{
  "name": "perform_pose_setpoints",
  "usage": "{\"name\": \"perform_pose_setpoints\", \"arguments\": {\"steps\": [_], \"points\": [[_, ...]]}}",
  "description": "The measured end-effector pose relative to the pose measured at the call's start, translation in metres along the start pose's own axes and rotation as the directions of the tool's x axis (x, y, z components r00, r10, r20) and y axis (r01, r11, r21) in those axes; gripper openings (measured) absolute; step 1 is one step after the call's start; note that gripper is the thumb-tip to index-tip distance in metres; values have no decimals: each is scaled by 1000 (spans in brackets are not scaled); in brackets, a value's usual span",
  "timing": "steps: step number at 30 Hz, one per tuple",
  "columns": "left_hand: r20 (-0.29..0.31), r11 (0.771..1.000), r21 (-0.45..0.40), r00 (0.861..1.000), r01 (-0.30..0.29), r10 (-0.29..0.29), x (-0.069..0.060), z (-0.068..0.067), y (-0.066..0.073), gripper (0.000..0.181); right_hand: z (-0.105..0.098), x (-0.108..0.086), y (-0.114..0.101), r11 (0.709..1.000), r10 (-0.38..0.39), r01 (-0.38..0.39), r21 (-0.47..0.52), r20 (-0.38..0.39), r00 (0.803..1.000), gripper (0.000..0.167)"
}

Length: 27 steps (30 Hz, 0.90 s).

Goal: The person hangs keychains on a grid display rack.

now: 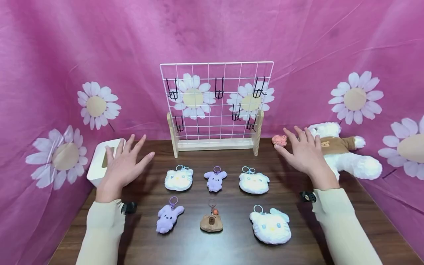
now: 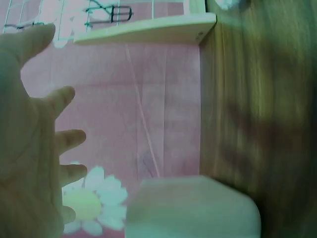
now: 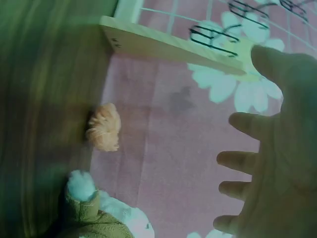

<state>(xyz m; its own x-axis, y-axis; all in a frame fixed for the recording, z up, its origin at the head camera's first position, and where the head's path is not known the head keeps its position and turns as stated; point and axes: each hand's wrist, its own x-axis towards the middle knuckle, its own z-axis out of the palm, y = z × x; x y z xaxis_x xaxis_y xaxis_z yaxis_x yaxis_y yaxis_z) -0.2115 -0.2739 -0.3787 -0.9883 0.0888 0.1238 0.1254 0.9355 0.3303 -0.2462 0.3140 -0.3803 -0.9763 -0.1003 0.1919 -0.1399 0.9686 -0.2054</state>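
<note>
My left hand (image 1: 124, 163) hovers with spread fingers by a white box (image 1: 96, 171) at the table's left, holding nothing. On the other side my right hand (image 1: 305, 152) is likewise spread and holds nothing, near a pink clump (image 1: 279, 141) and a white plush toy in a brown top (image 1: 338, 146). Between the hands lie plush keychains in two rows. The back row has a white cat (image 1: 179, 180), a purple rabbit (image 1: 215, 182) and another white cat (image 1: 254, 183). In front are a purple rabbit (image 1: 168, 219), a brown capybara (image 1: 211, 223) and a larger white cat (image 1: 271, 228).
A white wire grid rack (image 1: 216, 121) on a wooden stand (image 1: 215, 144) stands at the back centre, with several black hooks (image 1: 219, 88) on it. Pink cloth (image 1: 132, 44) with daisies hangs behind and beside the dark wooden table (image 1: 139, 235).
</note>
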Motion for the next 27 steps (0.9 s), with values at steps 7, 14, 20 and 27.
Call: {"name": "perform_pose_setpoints", "arguments": {"steps": [7, 14, 20, 27], "points": [[-97, 986, -91, 987, -138, 130, 32, 5, 17, 79, 5, -17, 3, 992, -125, 125, 6, -3, 992, 75], [-161, 957, -241, 979, -159, 122, 64, 18, 18, 62, 23, -52, -15, 968, -242, 241, 63, 3, 970, 59], [-216, 909, -400, 976, -114, 27, 90, 26, 23, 53, 31, -81, -30, 962, -202, 192, 195, 31, 979, 41], [-252, 855, -515, 964, -64, -80, 111, 35, 30, 45, 37, -102, -43, 923, -97, 53, 382, 95, 991, 15]]}}
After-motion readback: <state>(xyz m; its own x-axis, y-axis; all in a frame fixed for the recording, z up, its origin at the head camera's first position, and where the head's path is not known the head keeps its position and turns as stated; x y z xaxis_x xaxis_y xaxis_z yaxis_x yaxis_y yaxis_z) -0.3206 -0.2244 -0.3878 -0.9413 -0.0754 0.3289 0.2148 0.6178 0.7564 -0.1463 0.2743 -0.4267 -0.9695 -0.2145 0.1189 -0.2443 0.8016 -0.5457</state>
